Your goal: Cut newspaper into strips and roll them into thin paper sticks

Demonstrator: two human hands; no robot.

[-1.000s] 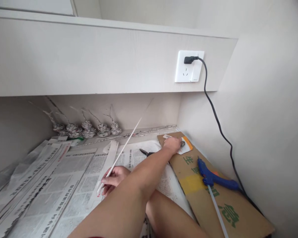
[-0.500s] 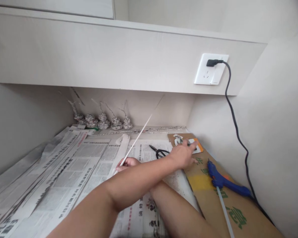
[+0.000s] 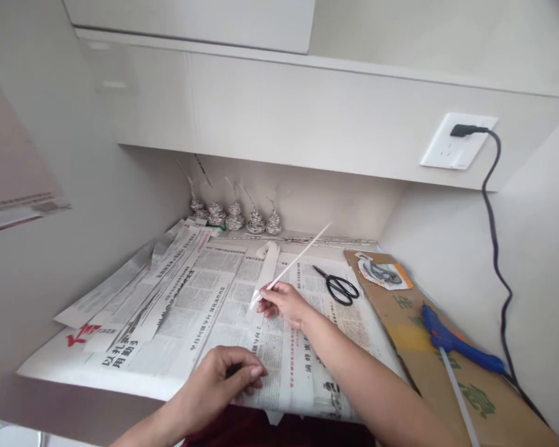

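My right hand (image 3: 282, 303) pinches the lower end of a thin white rolled paper stick (image 3: 300, 256), which slants up and away to the right. A loose flap of paper flares below the fingertips. My left hand (image 3: 228, 377) hovers near the front edge of the newspaper (image 3: 214, 292), fingers curled and thumb against them. Whatever may be between those fingers is hidden. Beyond my right hand lies a flat paper strip (image 3: 269, 264). Black-handled scissors (image 3: 339, 287) rest on the newspaper to its right.
Cardboard (image 3: 428, 385) at right bears a blue glue gun (image 3: 456, 344) with a long glue stick and a small packet (image 3: 386, 274). A black cord (image 3: 491, 230) runs up to a socket. Several woven paper gourds (image 3: 235, 218) and thin paper sticks (image 3: 317, 241) lie at the back, under an overhanging panel.
My left hand has left the packet on the cardboard and come back to the front left, uncrossing my arms. My right hand still holds the paper stick. The view has shifted left.
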